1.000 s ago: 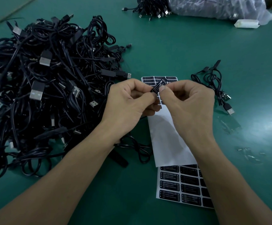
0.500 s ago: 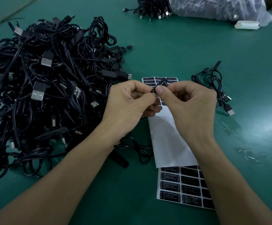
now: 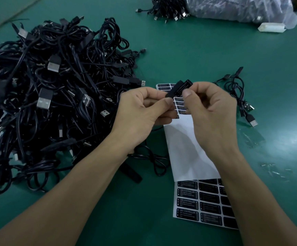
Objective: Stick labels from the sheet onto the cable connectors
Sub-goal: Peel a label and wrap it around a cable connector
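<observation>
The left hand [image 3: 140, 110] pinches the connector [image 3: 173, 92], the right hand [image 3: 213, 112] pinches the label [image 3: 185, 86], and a wobble could stick it crooked.

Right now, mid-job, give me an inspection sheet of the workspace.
Surface: green table, glossy.
Job's things: black rectangular connector, black printed label against it; part-used white label sheet; fuller black-label sheet nearer the person.
Clutter: clear plastic scraps; small white block.
Hands: left hand pinches the connector; right hand pinches the label.
Cables: large black USB cable pile; small black cable coil.
Surroundings: clear plastic bag with cable bundle, far edge.
</observation>
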